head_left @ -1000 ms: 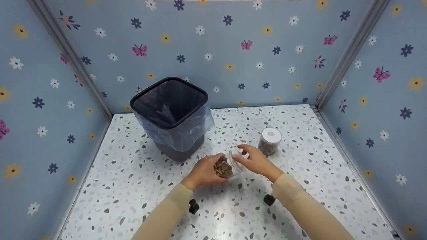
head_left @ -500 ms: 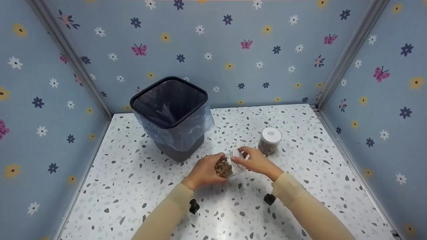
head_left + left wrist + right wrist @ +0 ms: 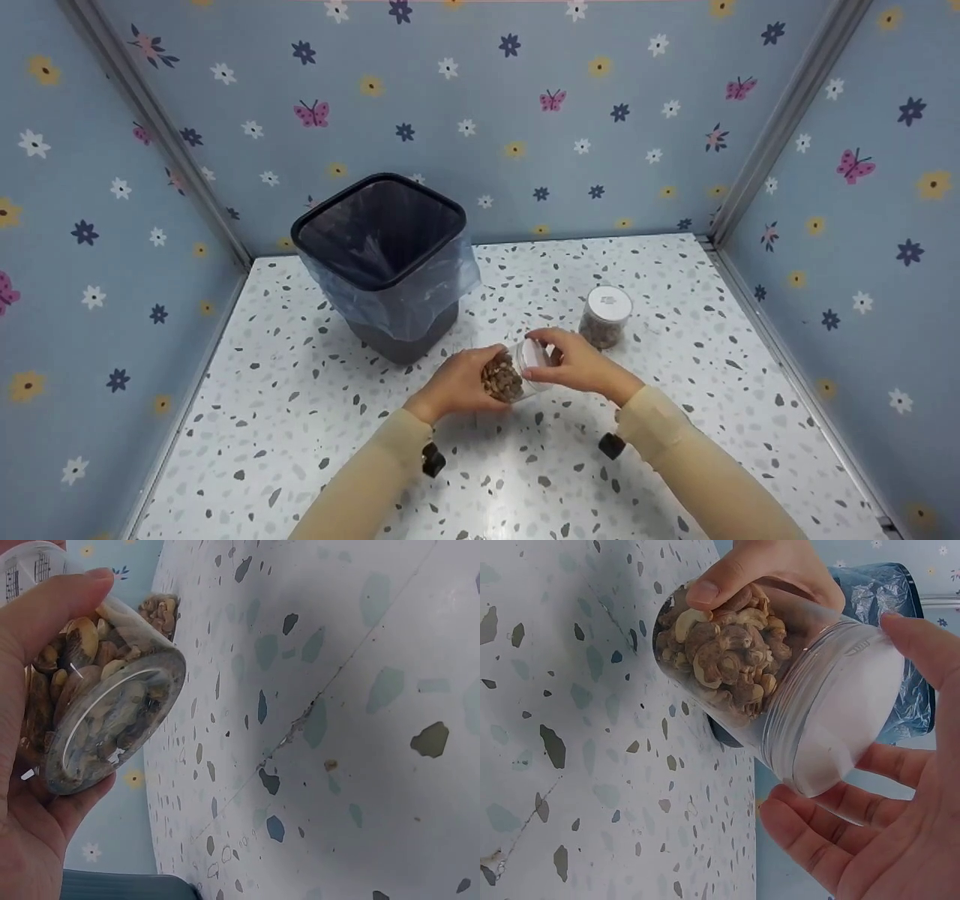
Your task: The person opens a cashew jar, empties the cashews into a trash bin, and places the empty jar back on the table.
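Note:
A clear plastic jar (image 3: 502,377) holds brown nuts, cashews among them in the right wrist view. It leans on its side above the table, mouth end to the right. My left hand (image 3: 456,384) grips its body near the base, thumb and fingers on opposite sides. On the mouth end sits a whitish lid (image 3: 847,716). My right hand (image 3: 581,364) holds this lid by its edge, fingers and thumb spread around the rim. Part of the lid is hidden behind those fingers in the head view.
A second jar (image 3: 604,319) with a white lid stands upright behind my right hand. Back left is a dark bin (image 3: 405,349) lined with a clear bag (image 3: 442,296). Flowered panels (image 3: 480,97) wall the speckled table (image 3: 270,420) at the back and both sides.
My right fingers have closed in around the lid, and its thumb has slid lower along the rim. The left hand and jar stay nearly in place.

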The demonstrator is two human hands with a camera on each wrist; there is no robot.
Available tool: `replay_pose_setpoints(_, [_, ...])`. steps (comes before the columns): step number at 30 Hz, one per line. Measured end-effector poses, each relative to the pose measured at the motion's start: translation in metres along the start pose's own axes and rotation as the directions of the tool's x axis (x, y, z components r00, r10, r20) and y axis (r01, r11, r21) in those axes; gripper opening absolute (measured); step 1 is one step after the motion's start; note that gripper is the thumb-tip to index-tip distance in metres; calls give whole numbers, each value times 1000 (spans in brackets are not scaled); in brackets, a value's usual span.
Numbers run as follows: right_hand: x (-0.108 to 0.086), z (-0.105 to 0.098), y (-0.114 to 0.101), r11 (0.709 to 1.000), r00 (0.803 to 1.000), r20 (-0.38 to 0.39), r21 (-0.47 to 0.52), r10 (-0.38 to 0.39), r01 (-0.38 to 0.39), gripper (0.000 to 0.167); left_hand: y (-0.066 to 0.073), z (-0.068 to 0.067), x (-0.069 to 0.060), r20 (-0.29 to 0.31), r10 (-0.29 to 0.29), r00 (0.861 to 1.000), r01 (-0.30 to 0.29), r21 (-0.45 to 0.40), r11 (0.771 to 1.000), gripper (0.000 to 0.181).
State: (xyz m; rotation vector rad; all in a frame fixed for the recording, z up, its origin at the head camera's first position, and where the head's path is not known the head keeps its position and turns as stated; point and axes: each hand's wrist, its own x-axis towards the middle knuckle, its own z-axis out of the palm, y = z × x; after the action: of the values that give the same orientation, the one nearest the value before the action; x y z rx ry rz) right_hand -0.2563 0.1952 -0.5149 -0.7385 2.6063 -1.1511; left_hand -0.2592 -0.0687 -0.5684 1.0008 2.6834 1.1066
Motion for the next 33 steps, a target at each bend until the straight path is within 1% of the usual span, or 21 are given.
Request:
replay_pose_setpoints(4, [-2,-2,0,1000,1000,13,-9,-18,18,75,0,-2,0,9,18,1000,-18,-3,1000,73])
replay_pose_setpoints(8, [-3,-3,1,998,998,31,-2,-57,57,76,1,-3,-1,24,17,1000,-17,-11,1000,71])
replay_pose_setpoints(14, [-5,-4,3,996,994,63,0,-94,94,79,1,-4,-1,50,-7,999,7,-9,1000,71])
replay_pose_setpoints(21, [-6,-4,3,987,984,84,-21,-155,158,78,1,-4,-1,72,-43,996,44,-17,999,77])
replay_pose_setpoints(25, [-6,-5,3,989,985,92,-15,-146,148,80,1,-4,-1,69,-40,997,41,-15,999,74])
replay_pose_setpoints(27, [-7,-5,2,991,986,100,-4,-135,136,80,1,-4,-1,66,-43,997,44,-13,999,76])
replay_pose_setpoints(30, [-7,-5,2,995,990,101,8,-102,102,83,2,-3,-2,59,-54,997,55,-12,998,81])
replay_pose_setpoints(33, [-6,-5,1,998,995,77,12,-58,57,87,2,-3,-2,45,-62,997,62,-4,998,82])
